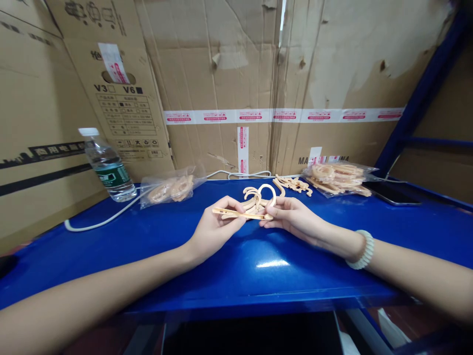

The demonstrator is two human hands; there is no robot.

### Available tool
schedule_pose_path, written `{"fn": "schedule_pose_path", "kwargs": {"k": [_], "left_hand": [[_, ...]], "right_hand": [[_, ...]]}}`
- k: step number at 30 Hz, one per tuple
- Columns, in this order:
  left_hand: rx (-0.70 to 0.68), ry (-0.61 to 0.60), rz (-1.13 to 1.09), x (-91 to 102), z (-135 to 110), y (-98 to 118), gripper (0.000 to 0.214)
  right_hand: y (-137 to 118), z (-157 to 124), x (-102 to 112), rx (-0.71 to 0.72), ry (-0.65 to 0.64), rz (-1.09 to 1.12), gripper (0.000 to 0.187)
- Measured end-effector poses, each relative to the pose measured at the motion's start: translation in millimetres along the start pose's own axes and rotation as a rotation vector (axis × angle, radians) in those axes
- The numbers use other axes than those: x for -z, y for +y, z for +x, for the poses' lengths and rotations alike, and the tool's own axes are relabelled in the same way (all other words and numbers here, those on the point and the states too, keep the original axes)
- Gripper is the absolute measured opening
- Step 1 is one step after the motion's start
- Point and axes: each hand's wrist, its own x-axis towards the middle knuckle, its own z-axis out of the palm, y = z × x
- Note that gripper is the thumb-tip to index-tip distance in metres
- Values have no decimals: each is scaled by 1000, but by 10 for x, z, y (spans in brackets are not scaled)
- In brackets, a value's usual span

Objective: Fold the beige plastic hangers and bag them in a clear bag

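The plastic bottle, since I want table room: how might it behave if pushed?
The plastic bottle may tip if pushed high, being tall and narrow. Its round sides could let it roll once down. Its clear plastic probably gives when squeezed.

Blue tabletop [221,281]: smooth, glossy. Above it, beige strip [254,215]: smooth, plastic-looking. At its back left, clear bag [172,190]: thin, crinkled plastic, shiny. Behind it, cardboard wall [221,79]: matt, creased.

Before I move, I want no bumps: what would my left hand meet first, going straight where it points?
Likely your right hand, at the right end of the pale strip your left hand holds; depth is unclear.
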Motion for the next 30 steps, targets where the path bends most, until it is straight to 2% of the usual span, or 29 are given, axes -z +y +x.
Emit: {"fn": "schedule_pose_path", "kwargs": {"k": [3,8,14,18,24,30], "left_hand": [[-2,-2,21,3,-6,12,13],[-33,17,195,8,-26,49,11],[-37,15,204,-10,-29,78,11],[-34,30,136,-18,-20,54,11],[24,57,23,-12,-9,15,16],[105,145,-64,22,28,-53,26]], "right_hand": [[6,7,1,21,-6,-30,35],[5,16,-17,45,-6,-41,40],[32,23,-24,86,11,-85,43],[42,18,-44,122,23,-137,47],[21,-7,-55,176,49,-253,40],[-5,-9,-83,220,98,-350,35]]}}
